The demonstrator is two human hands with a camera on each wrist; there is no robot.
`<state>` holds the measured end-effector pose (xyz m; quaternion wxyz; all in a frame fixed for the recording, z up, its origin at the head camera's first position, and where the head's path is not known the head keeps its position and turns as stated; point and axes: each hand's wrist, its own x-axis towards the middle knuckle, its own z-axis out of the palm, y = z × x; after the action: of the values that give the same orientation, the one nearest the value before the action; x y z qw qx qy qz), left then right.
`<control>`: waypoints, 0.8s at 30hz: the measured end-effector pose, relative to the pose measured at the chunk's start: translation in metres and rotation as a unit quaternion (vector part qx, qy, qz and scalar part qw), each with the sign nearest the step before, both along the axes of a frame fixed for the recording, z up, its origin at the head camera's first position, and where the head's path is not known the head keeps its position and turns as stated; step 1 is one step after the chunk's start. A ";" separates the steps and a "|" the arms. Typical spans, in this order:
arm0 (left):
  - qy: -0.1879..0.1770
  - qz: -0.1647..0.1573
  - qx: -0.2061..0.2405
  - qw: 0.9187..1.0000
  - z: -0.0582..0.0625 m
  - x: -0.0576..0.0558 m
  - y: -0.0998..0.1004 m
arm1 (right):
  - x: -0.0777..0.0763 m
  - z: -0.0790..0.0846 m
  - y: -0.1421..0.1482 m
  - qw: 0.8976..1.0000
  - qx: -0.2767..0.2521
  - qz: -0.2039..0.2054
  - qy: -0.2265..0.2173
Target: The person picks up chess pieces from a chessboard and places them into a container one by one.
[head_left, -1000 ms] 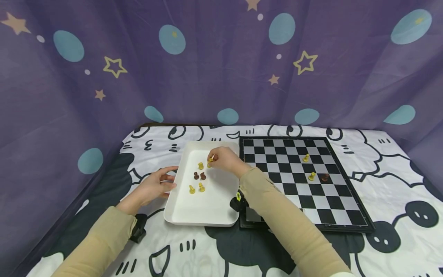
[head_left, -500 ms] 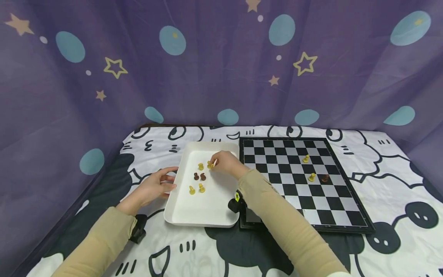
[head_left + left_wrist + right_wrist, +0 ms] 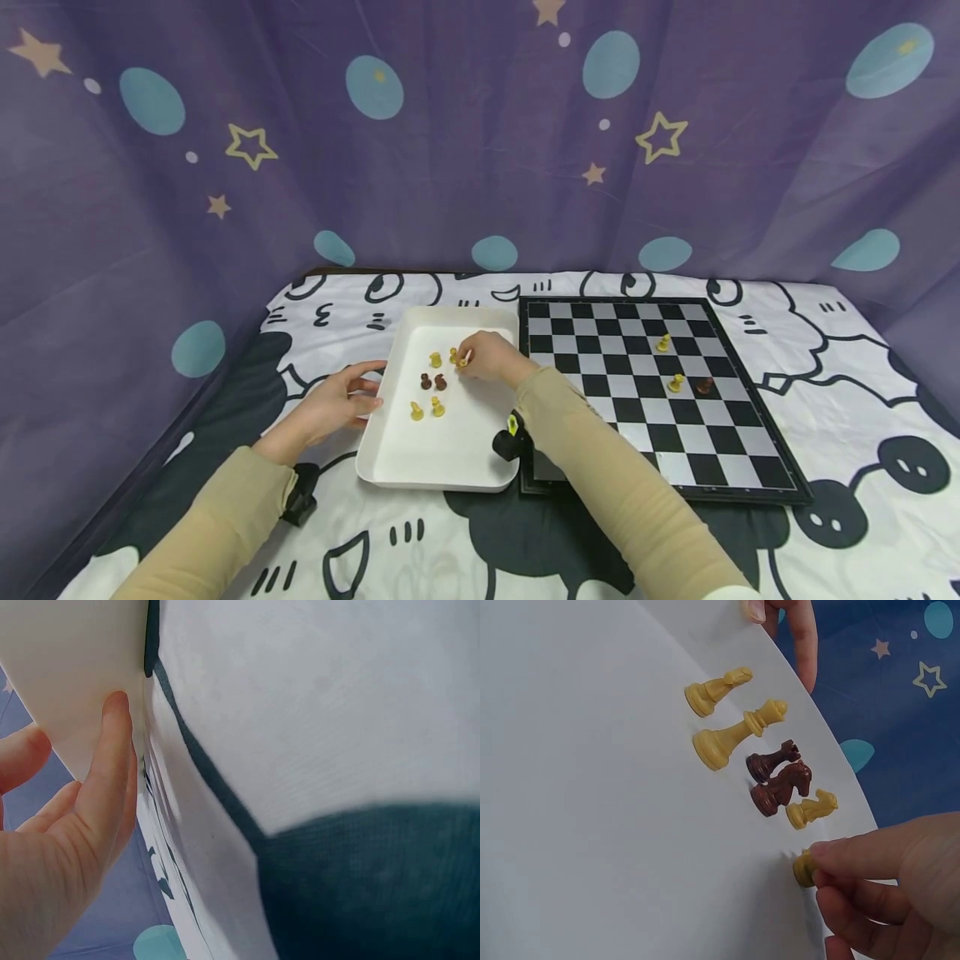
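Note:
My right hand [image 3: 491,356] pinches a yellow chess piece [image 3: 804,868] between thumb and fingertips, low over the white tray [image 3: 465,462]. Its base shows in the right wrist view; the fingers cover most of the rest. Beside it stand a yellow knight [image 3: 810,810], a dark knight [image 3: 784,789] and a dark rook [image 3: 772,761]. Farther along the tray are a tall crowned yellow piece [image 3: 731,740] and a smaller yellow piece [image 3: 714,693]. My left hand [image 3: 333,407] rests with nearly straight fingers against the tray's left side; a fingertip lies on its outer wall in the left wrist view.
A black-framed chessboard [image 3: 637,421] adjoins the tray on the right. On it stand two yellow pieces [image 3: 676,383] and a dark piece [image 3: 704,385]. The right forearm passes over the board's near left part. A purple curtain [image 3: 465,167] hangs behind the cloth-covered table.
My right hand has shifted slightly right and toward me, and the yellow piece in its fingers has tilted, base toward me. The left hand and the other pieces hold their places.

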<state>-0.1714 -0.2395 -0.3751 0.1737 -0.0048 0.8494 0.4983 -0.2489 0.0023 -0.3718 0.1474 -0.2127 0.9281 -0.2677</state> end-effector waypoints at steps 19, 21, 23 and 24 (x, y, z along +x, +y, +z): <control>0.001 0.002 -0.002 1.000 -0.001 -0.001 0.000 | -0.002 0.001 0.003 1.000 -0.009 0.002 -0.019; 0.001 0.000 -0.003 1.000 -0.001 -0.001 0.000 | -0.002 0.002 0.003 1.000 -0.013 0.002 -0.017; 0.002 -0.001 -0.003 1.000 -0.001 0.000 0.000 | -0.003 0.002 0.004 1.000 -0.020 0.000 -0.016; 0.003 -0.002 -0.003 1.000 0.000 0.000 0.000 | -0.003 0.003 0.004 1.000 -0.024 0.000 -0.016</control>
<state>-0.1713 -0.2391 -0.3753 0.1719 -0.0021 0.8514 0.4956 -0.2521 0.0061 -0.3690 0.1568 -0.2116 0.9190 -0.2932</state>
